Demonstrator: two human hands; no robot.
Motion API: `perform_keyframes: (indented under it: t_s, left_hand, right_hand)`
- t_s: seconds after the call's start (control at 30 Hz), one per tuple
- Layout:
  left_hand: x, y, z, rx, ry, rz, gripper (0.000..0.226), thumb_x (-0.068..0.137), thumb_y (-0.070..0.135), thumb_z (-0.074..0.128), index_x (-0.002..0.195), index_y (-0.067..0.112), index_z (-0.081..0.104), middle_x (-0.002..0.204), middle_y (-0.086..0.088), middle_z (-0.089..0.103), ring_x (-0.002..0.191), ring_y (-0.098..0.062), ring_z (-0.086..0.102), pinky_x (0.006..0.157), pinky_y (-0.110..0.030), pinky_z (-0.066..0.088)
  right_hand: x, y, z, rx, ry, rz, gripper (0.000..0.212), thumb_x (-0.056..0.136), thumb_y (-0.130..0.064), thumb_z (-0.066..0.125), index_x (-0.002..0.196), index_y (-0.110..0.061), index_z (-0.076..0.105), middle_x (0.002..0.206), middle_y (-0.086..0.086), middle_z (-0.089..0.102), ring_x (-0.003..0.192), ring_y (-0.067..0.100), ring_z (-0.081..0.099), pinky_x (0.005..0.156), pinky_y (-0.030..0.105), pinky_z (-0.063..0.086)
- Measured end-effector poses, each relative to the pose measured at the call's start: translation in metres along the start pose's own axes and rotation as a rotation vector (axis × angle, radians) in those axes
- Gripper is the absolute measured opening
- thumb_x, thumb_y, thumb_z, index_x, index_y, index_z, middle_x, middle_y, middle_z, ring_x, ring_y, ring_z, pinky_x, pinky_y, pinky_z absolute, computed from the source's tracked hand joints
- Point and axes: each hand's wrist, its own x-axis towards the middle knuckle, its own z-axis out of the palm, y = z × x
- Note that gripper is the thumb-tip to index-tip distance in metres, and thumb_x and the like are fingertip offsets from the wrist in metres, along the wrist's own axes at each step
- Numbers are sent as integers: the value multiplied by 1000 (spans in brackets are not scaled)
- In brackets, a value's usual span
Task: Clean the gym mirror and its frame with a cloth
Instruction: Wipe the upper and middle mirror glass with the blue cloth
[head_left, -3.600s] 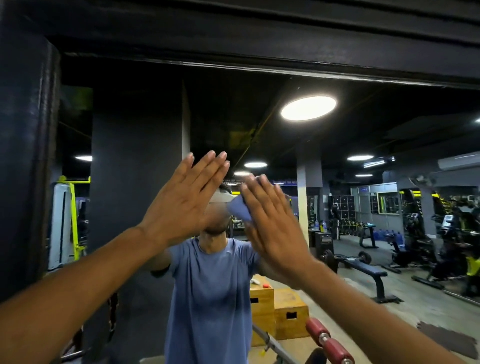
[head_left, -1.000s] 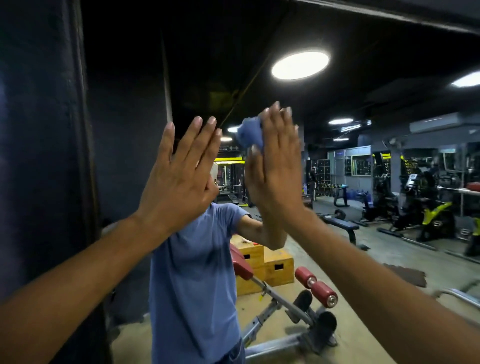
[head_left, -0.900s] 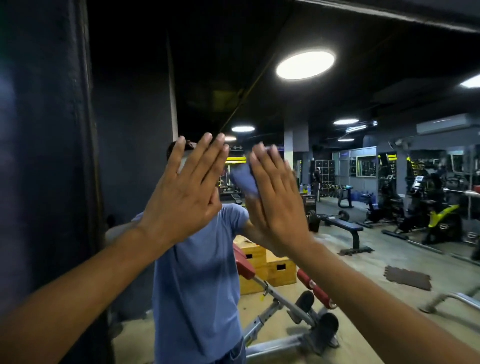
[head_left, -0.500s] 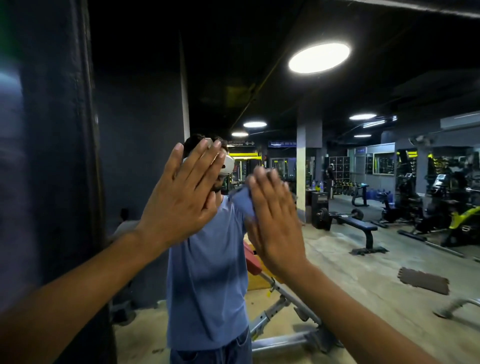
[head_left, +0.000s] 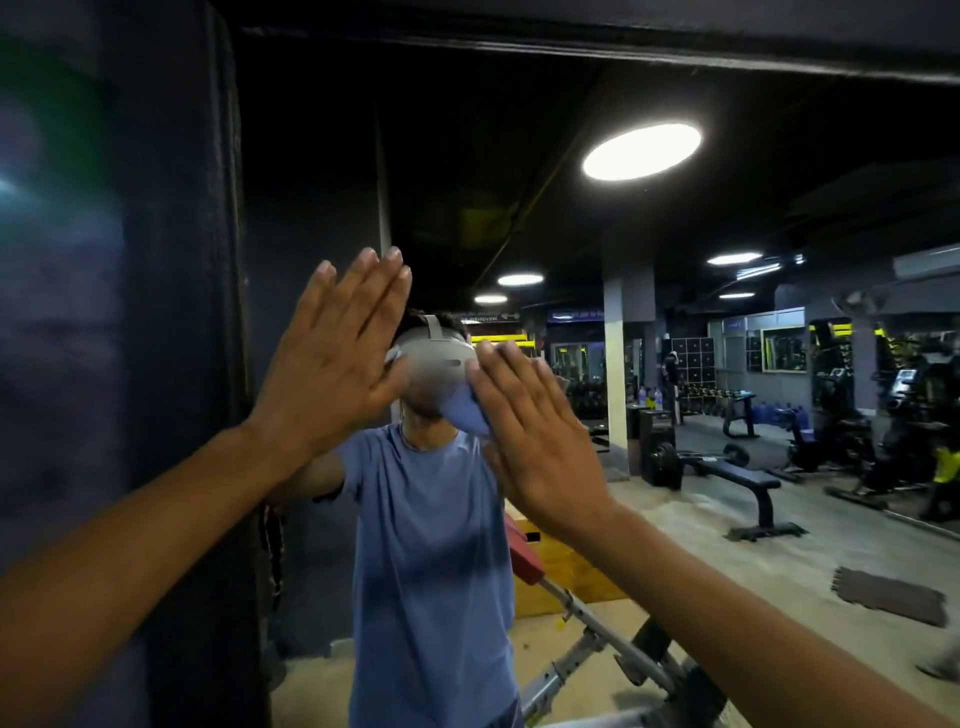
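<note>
Change since earlier frames: right hand (head_left: 540, 436) and cloth (head_left: 465, 413) lower on the mirror (head_left: 675, 395) than a second ago, down from near the reflected ceiling lamp (head_left: 641, 151) to level with the reflected headset; left hand (head_left: 332, 374) kept flat on the glass, little shifted.
Right hand: fingers straight and together, palm pressing the cloth against the mirror; no curl, no pinch.
Cloth: blue, bunched; mostly hidden under the right palm, one fold showing at the hand's left edge.
Left hand: fingers extended, relaxed, holding nothing; laid flat on the mirror just left of the right hand, apart from it.
Mirror: fills most of the view; both hands on its left part.
Frame (head_left: 571, 49): dark; top bar along the mirror's upper edge, side post (head_left: 228, 312) just left of the left hand.
Reflection in mirror: person in blue T-shirt (head_left: 431, 545) between the two hands; flat bench (head_left: 737, 478) and gym machines to the right, well apart from the hands.
</note>
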Motion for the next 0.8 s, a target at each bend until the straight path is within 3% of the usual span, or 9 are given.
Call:
perform_keyframes:
  t_s: [0.07, 0.2, 0.27, 0.43, 0.5, 0.6, 0.67, 0.73, 0.8]
  left_hand:
    - [1, -15, -4, 17, -3, 24, 84, 105, 56, 27, 169, 2, 11, 177, -19, 5, 165, -34, 5, 132, -59, 10]
    - [19, -43, -13, 51, 24, -22, 89, 102, 57, 33, 168, 0, 13, 177, -19, 9, 164, -35, 8, 132, -57, 9]
    - [31, -53, -17, 44, 25, -61, 90, 101, 56, 36, 168, 1, 13, 177, -19, 10, 164, -33, 8, 133, -56, 9]
    - [45, -68, -23, 39, 27, -24, 90, 101, 56, 38, 168, 2, 14, 177, -18, 11, 164, -32, 10, 132, -56, 12]
    - [50, -74, -23, 40, 19, -31, 89, 102, 57, 37, 168, 3, 13, 177, -17, 10, 164, -31, 8, 132, -56, 12]
    - [55, -80, -20, 40, 20, -58, 87, 106, 57, 38, 169, 4, 8, 178, -15, 5, 165, -29, 4, 133, -55, 10]
    - [56, -80, -17, 59, 16, -56, 88, 107, 58, 33, 169, 4, 4, 178, -15, 0, 165, -29, 0, 133, -55, 10]
    - [56, -80, -16, 64, 16, -51, 87, 107, 59, 31, 169, 5, 4, 178, -15, 0, 165, -29, 0, 133, -55, 10]
    - [56, -83, -18, 52, 13, -47, 87, 107, 60, 32, 169, 5, 6, 178, -15, 2, 165, -29, 2, 133, -55, 10]
  right_hand:
    - [15, 18, -5, -21, 76, 75, 66, 110, -29, 42, 167, -8, 15, 176, 12, 3, 163, 26, -1, 131, 54, 11]
    - [119, 40, -19, 76, 354, 495, 58, 114, -32, 32, 166, -12, 16, 175, 10, 11, 163, 22, 1, 131, 54, 10]
    - [144, 20, -17, 47, 300, 444, 59, 114, -32, 30, 166, -9, 15, 175, 11, 9, 163, 24, -1, 131, 52, 8]
    - [99, -9, -10, -10, 105, -1, 62, 111, -32, 38, 166, -9, 20, 176, 10, 9, 163, 23, 1, 132, 49, 8]
    - [101, 11, -16, -34, 152, 71, 61, 112, -33, 32, 166, -10, 20, 176, 9, 9, 163, 22, 2, 131, 52, 10]
    - [149, 29, -30, 99, 365, 440, 54, 115, -30, 32, 164, -8, 26, 174, 10, 18, 163, 23, 7, 131, 51, 8]
    - [187, 25, -35, 164, 441, 565, 53, 115, -30, 34, 163, -8, 28, 173, 10, 20, 162, 25, 10, 130, 52, 9]
    - [201, 6, -30, 97, 399, 488, 55, 114, -32, 33, 165, -12, 24, 175, 7, 16, 162, 24, 7, 131, 54, 12]
    - [188, -14, -22, 53, 269, 279, 57, 114, -32, 33, 166, -13, 20, 176, 6, 11, 163, 21, 1, 132, 50, 8]
